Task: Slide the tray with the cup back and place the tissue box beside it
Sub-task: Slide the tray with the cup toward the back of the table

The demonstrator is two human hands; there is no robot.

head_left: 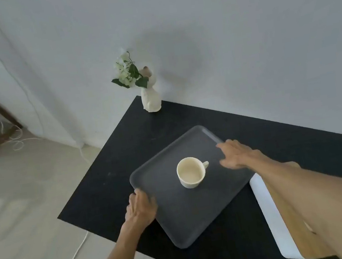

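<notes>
A dark grey tray [186, 211] lies at an angle on the black table [301, 145], with a cream cup [191, 172] standing upright near its middle, handle pointing toward the right hand. The left hand [141, 209] curls over the tray's near-left edge, fingers wrapped on the rim. The right hand [237, 154] rests at the tray's right edge with fingers spread and flat, not clasping anything. The white tissue box [271, 212] with a wooden top lies just right of the tray, partly hidden under the right forearm. A white vase [150, 101] of flowers stands at the table's far corner.
</notes>
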